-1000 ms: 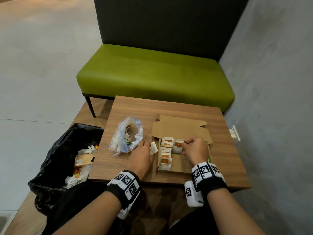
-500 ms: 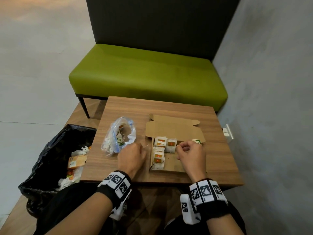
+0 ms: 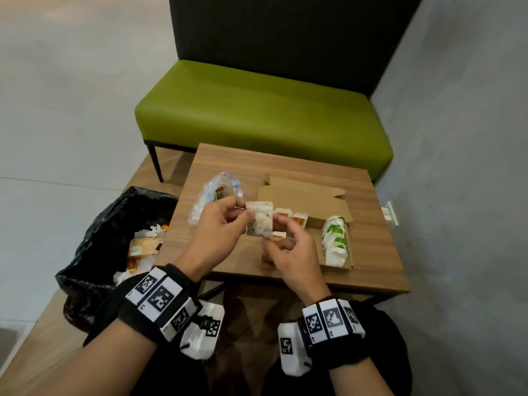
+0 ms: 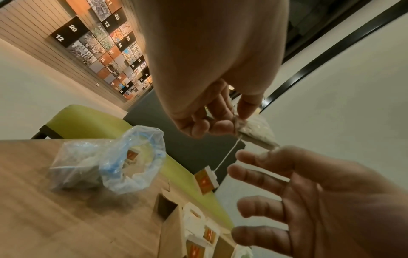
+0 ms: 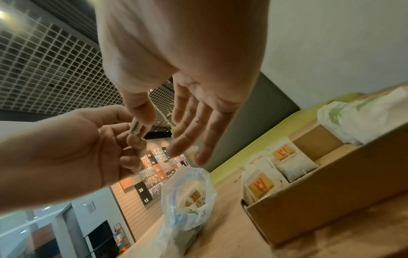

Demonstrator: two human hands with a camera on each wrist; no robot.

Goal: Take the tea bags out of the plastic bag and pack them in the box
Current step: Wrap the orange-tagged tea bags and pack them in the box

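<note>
Both hands are raised above the front of the brown wood-grain tabletop [image 3: 371, 252], holding between them one white, speckled paper tea bag [image 3: 260, 222]. The left hand [image 3: 218, 232] pinches the bag's upper left edge between thumb and forefinger, its other fingers curled loosely beneath. The right hand [image 3: 293, 258] pinches the lower corner of the same bag between thumb and forefinger; in the right wrist view its remaining fingers [image 5: 194, 137] are spread out nearly straight. In the left wrist view a thin white string [image 4: 227, 153] hangs from the bag down to a small white tag with an orange square [image 4: 206, 181], dangling free in the air. The clear, crumpled plastic bag with a blue zip strip [image 3: 217, 195] lies on the tabletop just left of the hands, mouth open, with a few orange-tagged tea bags inside. The shallow brown cardboard box [image 3: 337, 264] lies open to the right of it, its lid flap [image 3: 303, 198] folded back flat on the tabletop. Inside, white tea bags with orange labels [image 3: 300, 218] stand along the left and far side, and a row of white tea bags with green labels [image 3: 335, 241] stands along the right wall. A black bin liner [image 3: 94, 244] holding paper scraps sits on the floor left of the tabletop, and a green padded bench [image 3: 257, 115] stands behind it
</note>
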